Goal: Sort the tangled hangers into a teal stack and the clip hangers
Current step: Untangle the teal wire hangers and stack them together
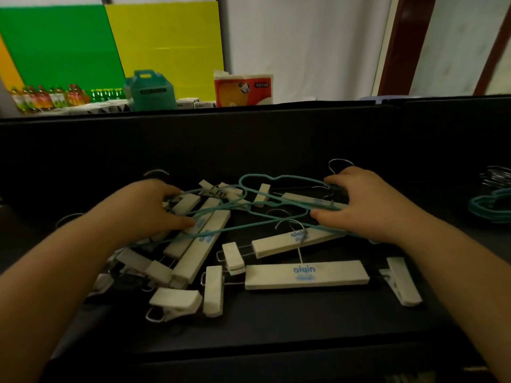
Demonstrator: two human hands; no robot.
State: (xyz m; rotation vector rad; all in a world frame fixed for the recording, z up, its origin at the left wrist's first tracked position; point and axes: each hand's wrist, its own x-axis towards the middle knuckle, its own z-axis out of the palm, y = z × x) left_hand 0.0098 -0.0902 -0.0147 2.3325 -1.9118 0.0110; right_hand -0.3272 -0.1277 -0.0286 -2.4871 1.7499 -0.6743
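A tangle of white clip hangers (305, 274) and a teal wire hanger (257, 181) lies in the middle of the black table (249, 341). My left hand (146, 208) rests on the left side of the pile, fingers curled over a white clip bar with its thumb on a teal wire. My right hand (365, 203) is on the right side, thumb and fingers closed around the teal hanger's wire near a metal hook (340, 164). At the far right edge lies a stack of teal hangers (492, 208).
Metal hooks (497, 176) show behind the teal stack at the right edge. A black partition (193, 134) rises behind the table. Beyond it stand drink bottles (47, 98), a teal box (150, 89) and an orange paper-roll pack (243, 88).
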